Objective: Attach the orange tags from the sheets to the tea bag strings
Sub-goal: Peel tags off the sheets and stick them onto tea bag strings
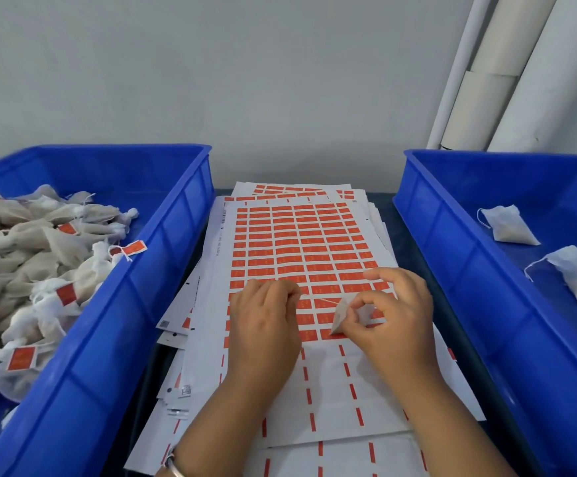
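A small tea bag (pixel 349 313) sits pinched in the curled fingers of the right hand (pixel 395 316), held just above the top sheet of orange tags (pixel 301 249); a thin string (pixel 319 299) runs taut from it leftward to the left hand (pixel 263 325), whose fingertips are closed on the string's end, knuckles up, over the lower rows of tags; the bottom part of that sheet shows bare backing with only narrow orange strips left between the columns; more sheets lie fanned out beneath it in a loose stack (pixel 190 304) on the dark bench (pixel 409 256); to the left a blue bin (pixel 163 256) holds a heap of tea bags (pixel 22 256), several of them showing orange tags on their strings; to the right a second blue bin (pixel 452 256) holds two untagged bags (pixel 507 228), well apart from the heap; pale cardboard tubes (pixel 507 74) lean against the grey wall (pixel 245 80) behind; a bracelet (pixel 173 468) shows at the left wrist.
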